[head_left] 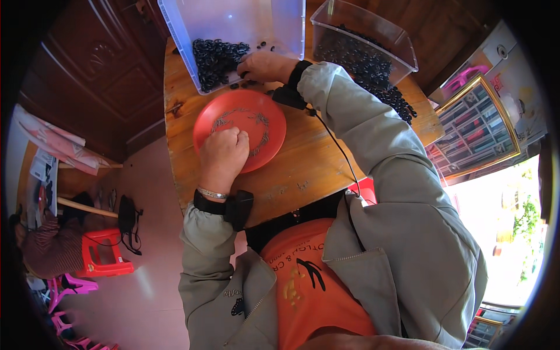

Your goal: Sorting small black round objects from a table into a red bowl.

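My left hand [224, 153] is over a round red plate [271, 146], its fingers curled closed. Whatever they pinch is hidden. Small thin grey metal pieces [260, 121] lie in a loose ring on the plate. Beyond the plate, my right hand [267, 65] reaches into the open side of a clear plastic bin [233, 20] tipped towards me. A heap of small black oval parts [214, 57] fills the bin's near left. The right fingers are bent together, with one small black part [243, 74] showing at their tips.
A second clear bin [326, 29] holds more black parts, some spilled [402, 108] on the wooden table [291, 186]. A cable [335, 140] hangs from my right wrist. At the left are a red stool [108, 254] and a person in a striped sleeve [55, 248].
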`<state>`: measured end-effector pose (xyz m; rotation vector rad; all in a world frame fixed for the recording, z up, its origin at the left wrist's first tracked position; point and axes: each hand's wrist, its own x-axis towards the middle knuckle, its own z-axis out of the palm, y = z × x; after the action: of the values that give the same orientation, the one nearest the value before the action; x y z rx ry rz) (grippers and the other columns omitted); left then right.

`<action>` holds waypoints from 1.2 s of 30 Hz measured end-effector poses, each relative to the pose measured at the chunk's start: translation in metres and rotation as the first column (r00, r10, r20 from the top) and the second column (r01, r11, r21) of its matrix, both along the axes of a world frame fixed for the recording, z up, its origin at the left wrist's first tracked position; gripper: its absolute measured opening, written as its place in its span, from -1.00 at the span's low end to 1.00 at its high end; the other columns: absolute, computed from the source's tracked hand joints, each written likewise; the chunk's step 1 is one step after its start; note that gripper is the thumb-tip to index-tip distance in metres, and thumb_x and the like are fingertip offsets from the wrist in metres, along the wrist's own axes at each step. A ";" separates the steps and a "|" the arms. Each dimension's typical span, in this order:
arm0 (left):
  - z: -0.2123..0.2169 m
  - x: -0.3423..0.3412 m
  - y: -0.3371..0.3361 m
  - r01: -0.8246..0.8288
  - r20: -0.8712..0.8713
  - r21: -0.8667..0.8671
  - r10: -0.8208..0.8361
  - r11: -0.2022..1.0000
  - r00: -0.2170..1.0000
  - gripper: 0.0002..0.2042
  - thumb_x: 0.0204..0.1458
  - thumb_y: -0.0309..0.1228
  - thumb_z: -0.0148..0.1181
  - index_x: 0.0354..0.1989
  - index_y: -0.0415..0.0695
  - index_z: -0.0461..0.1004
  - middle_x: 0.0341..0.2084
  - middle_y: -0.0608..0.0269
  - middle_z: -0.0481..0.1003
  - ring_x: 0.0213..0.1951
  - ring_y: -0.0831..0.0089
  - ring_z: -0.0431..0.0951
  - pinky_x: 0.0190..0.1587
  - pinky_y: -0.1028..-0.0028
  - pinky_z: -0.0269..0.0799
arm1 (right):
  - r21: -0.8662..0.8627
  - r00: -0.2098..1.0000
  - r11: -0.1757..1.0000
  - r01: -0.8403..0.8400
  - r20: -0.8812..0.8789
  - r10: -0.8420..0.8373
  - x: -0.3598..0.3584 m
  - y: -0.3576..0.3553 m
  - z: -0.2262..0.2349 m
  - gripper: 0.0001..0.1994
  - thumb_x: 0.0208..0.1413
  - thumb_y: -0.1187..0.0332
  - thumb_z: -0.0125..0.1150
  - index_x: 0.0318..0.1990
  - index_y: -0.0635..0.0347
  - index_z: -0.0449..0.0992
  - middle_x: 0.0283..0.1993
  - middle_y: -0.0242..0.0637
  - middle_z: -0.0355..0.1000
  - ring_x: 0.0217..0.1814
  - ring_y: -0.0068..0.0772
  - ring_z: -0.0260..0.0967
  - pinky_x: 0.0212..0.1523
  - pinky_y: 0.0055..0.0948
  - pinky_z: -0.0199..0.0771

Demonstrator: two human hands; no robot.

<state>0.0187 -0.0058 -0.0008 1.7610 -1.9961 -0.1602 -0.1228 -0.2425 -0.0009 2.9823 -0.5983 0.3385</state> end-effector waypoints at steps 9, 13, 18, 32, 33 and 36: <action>0.001 -0.001 0.002 0.031 0.014 -0.009 -0.031 0.999 0.999 -0.68 0.04 -0.24 -0.09 -0.54 -0.22 0.45 -0.55 -0.10 0.45 -0.41 -0.06 0.47 -0.32 0.09 0.38 | 0.067 0.993 0.997 0.049 -0.114 -0.042 -0.041 0.051 0.016 -0.79 -0.05 0.32 0.14 -0.24 0.11 0.55 -0.29 -0.15 0.45 -0.20 -0.07 0.41 -0.16 -0.23 0.39; 0.006 -0.003 0.004 0.028 0.006 -0.002 -0.028 1.000 1.000 -0.68 0.04 -0.24 -0.08 -0.55 -0.23 0.45 -0.55 -0.11 0.44 -0.40 -0.07 0.46 -0.32 0.08 0.36 | 0.195 0.994 0.976 0.093 0.042 -0.103 -0.061 0.050 0.014 -0.80 -0.02 0.34 0.13 -0.24 0.12 0.56 -0.30 -0.15 0.50 -0.22 -0.12 0.44 -0.15 -0.31 0.41; 0.002 0.002 0.001 0.051 -0.025 -0.024 -0.051 0.998 0.998 -0.68 0.04 -0.24 -0.08 -0.55 -0.24 0.44 -0.55 -0.13 0.44 -0.40 -0.08 0.46 -0.33 0.07 0.35 | 0.290 0.976 0.939 0.184 0.063 -0.210 -0.076 0.046 0.023 -0.80 -0.04 0.42 0.12 -0.22 0.13 0.56 -0.35 -0.17 0.51 -0.28 -0.19 0.46 -0.20 -0.37 0.43; 0.002 -0.001 0.001 0.009 -0.166 -0.102 -0.026 0.995 0.986 -0.71 0.06 -0.25 -0.05 -0.54 -0.21 0.40 -0.57 -0.13 0.41 -0.42 -0.12 0.42 -0.38 0.07 0.31 | 0.206 0.965 0.944 0.259 -0.105 -0.241 -0.082 0.079 0.020 -0.79 -0.13 0.35 0.16 -0.28 0.07 0.59 -0.36 -0.21 0.51 -0.27 -0.13 0.45 -0.23 -0.26 0.42; 0.004 -0.002 0.002 0.011 -0.177 -0.120 -0.032 0.993 0.984 -0.71 0.06 -0.25 -0.05 -0.54 -0.22 0.40 -0.58 -0.13 0.41 -0.43 -0.11 0.42 -0.39 0.07 0.31 | 0.175 0.966 0.951 0.253 -0.097 -0.239 -0.081 0.077 0.013 -0.80 -0.14 0.34 0.16 -0.31 0.07 0.59 -0.36 -0.21 0.50 -0.27 -0.12 0.44 -0.23 -0.25 0.42; 0.006 -0.005 0.003 0.019 -0.191 -0.142 -0.046 0.990 0.980 -0.71 0.06 -0.25 -0.05 -0.54 -0.22 0.39 -0.59 -0.13 0.41 -0.44 -0.11 0.42 -0.40 0.08 0.30 | 0.120 0.968 0.961 0.248 -0.076 -0.240 -0.081 0.071 0.001 -0.82 -0.15 0.31 0.17 -0.34 0.06 0.59 -0.37 -0.21 0.50 -0.27 -0.11 0.45 -0.25 -0.23 0.43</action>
<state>0.0139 -0.0030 0.0057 1.5634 -1.8505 -0.1907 -0.2039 -0.1716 0.0001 2.9764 -1.0044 0.1958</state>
